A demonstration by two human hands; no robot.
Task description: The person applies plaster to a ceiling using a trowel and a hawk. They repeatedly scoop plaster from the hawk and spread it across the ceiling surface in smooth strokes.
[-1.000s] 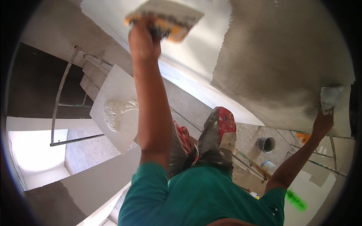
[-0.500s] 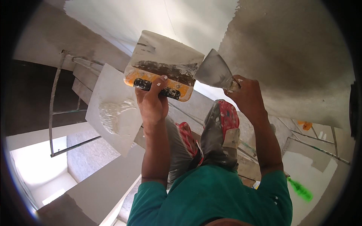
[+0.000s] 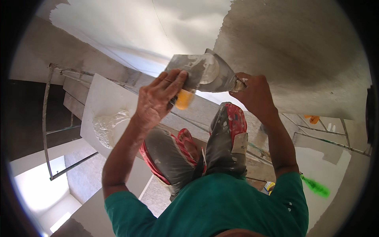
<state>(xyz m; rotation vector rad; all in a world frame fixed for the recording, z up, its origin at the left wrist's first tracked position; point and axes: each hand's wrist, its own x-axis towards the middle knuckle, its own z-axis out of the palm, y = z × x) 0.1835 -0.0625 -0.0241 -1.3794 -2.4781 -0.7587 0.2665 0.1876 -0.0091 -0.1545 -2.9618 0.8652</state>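
Observation:
My left hand [image 3: 154,98] grips a wide plastering blade [image 3: 182,63] by its orange handle [image 3: 183,99]. The blade is tilted and partly covered by my fingers. My right hand [image 3: 256,94] is closed around the handle of a triangular putty knife [image 3: 226,74], most of that handle being hidden. The two blades overlap and seem to touch in front of me. A smear of wet white plaster [image 3: 210,70] lies where they meet.
Left of my legs, a white board [image 3: 91,93] carries a mound of white plaster [image 3: 107,128]. Metal scaffold frames stand at the left [image 3: 45,126] and right [image 3: 345,134]. Ahead is a partly whitened wall [image 3: 276,39]. Planks lie beneath my feet; a bright green object [image 3: 316,186] shows lower right.
My left hand has turned over, tipping the wide blade toward the putty knife, and its elbow has swung out left. White plaster now shows between the blades. My left leg has shifted left.

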